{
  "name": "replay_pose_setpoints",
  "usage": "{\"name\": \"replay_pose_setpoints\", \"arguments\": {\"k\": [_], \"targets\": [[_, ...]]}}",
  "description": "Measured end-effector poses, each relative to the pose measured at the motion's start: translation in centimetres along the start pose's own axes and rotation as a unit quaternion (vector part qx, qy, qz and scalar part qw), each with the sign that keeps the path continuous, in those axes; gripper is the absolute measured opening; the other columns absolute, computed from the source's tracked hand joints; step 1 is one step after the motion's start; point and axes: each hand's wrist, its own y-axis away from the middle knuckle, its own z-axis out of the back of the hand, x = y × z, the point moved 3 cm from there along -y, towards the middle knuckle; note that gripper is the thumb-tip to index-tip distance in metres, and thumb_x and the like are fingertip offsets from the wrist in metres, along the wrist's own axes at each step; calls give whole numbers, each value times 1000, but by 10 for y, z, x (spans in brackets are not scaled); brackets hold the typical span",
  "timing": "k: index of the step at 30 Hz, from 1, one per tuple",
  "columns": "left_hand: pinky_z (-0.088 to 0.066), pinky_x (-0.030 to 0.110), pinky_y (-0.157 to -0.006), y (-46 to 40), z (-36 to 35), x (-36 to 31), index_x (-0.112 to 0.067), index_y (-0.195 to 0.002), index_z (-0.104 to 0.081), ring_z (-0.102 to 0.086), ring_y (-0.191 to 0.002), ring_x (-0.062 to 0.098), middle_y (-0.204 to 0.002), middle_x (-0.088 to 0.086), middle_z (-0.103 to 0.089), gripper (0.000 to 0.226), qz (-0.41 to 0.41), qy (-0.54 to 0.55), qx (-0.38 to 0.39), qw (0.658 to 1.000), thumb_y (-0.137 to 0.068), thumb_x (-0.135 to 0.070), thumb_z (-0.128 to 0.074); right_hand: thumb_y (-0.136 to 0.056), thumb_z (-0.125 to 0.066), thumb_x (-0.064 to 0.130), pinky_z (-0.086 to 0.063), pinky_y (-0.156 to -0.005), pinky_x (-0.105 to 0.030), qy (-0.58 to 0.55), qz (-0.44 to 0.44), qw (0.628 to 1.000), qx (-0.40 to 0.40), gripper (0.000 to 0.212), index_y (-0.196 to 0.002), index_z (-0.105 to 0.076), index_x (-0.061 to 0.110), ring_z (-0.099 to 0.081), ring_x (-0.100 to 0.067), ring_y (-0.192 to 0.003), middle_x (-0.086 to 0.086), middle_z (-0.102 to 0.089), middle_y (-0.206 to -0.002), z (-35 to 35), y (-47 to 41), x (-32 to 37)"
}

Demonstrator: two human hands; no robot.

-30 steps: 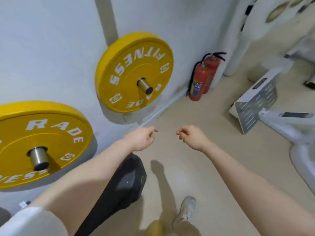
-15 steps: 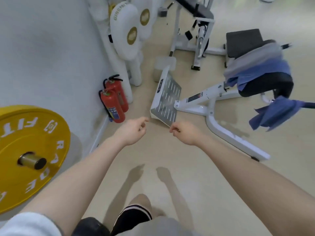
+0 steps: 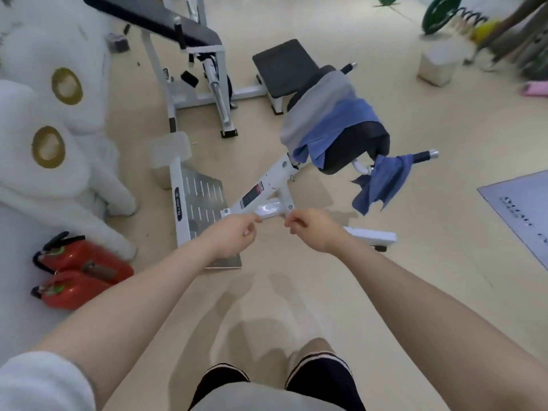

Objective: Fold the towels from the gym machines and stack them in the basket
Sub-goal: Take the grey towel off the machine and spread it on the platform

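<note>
Left hand (image 3: 229, 237) and right hand (image 3: 311, 232) loosely curled, empty, held close together. Grey towel (image 3: 318, 103) and blue towel (image 3: 335, 124) draped across machine pad (image 3: 355, 143), long axes running upper-right to lower-left. Second blue towel (image 3: 382, 180) hangs from handle (image 3: 422, 156).

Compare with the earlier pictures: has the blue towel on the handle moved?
No. The blue towel hangs from the same handle of the white machine; only the camera turned.
</note>
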Motion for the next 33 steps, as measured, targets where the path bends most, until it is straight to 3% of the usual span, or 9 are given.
{"name": "replay_pose_setpoints", "arguments": {"k": [4, 9, 12, 16, 19, 22, 24, 30, 33], "targets": [[-41, 24, -75, -85, 9, -35, -21, -133, -45, -52, -84, 15, -117, 0, -62, 37, -53, -25, 23, 998, -96, -20, -38, -94, -40, 12, -41, -78, -26, -15, -49, 998, -42, 28, -109, -63, 10, -55, -21, -100, -2, -63, -112, 51, -37, -64], [-42, 27, -83, -203, 11, -84, -19, -136, -42, -58, -100, 20, -122, 0, -56, 40, -53, -6, 44, 998, -97, -20, -38, -94, -40, 9, -42, -92, -30, 45, -43, 997, -48, 30, -113, -62, 9, -53, -24, -110, -8, -58, -121, 130, -107, -143], [-47, 31, -83, -273, 19, -117, -20, -135, -42, -57, -89, 21, -114, 0, -60, 39, -38, 18, 39, 998, -96, -20, -38, -94, -39, 9, -36, -89, -24, 57, -34, 997, -38, 30, -115, -61, 9, -50, -23, -114, -6, -52, -127, 187, -150, -180], [-38, 24, -72, -353, 38, -145, -17, -134, -43, -45, -76, 14, -97, -4, -53, 38, -24, 39, 9, 999, -96, -15, -38, -94, -42, 13, -33, -98, -23, 74, -18, 997, -34, 34, -125, -56, 9, -45, -21, -125, -4, -50, -135, 245, -216, -221], [-47, 32, -86, -399, 58, -151, -18, -138, -39, -54, -91, 20, -119, -1, -51, 44, -10, 66, 0, 998, -95, -14, -40, -97, -40, 17, -26, -110, -30, 71, -14, 997, -36, 46, -141, -36, 6, -29, -25, -138, -11, -31, -151, 266, -266, -235], [-42, 32, -92, -452, 77, -152, -19, -144, -29, -53, -112, 26, -138, 4, -44, 51, -15, 47, -4, 999, -94, -15, -41, -100, -32, 19, -14, -116, -34, 144, 12, 987, -66, 54, -150, -12, 11, -4, -27, -146, -13, 0, -158, 287, -318, -242], [-38, 31, -97, -491, 85, -149, -18, -146, -25, -49, -118, 25, -142, 5, -41, 54, -12, 61, 1, 998, -94, -15, -42, -100, -29, 18, -15, -117, -36, 173, 29, 981, -84, 54, -150, -9, 13, 0, -28, -146, -11, 4, -159, 302, -356, -244], [-33, 31, -107, -608, 99, -124, -17, -147, -21, -35, -134, 23, -150, 3, -30, 57, 27, 137, -31, 990, -95, -17, -45, -96, -33, 12, -39, -103, -46, 108, -15, 993, -39, 45, -141, -32, 9, -32, -37, -133, -13, -27, -150, 307, -492, -282], [-26, 26, -106, -651, 106, -108, -12, -145, -26, -33, -134, 22, -149, 7, -32, 55, 40, 135, -64, 988, -94, -13, -45, -95, -36, 10, -38, -104, -47, 100, -52, 993, -23, 45, -140, -34, 8, -33, -36, -134, -12, -25, -152, 308, -548, -292]]}}
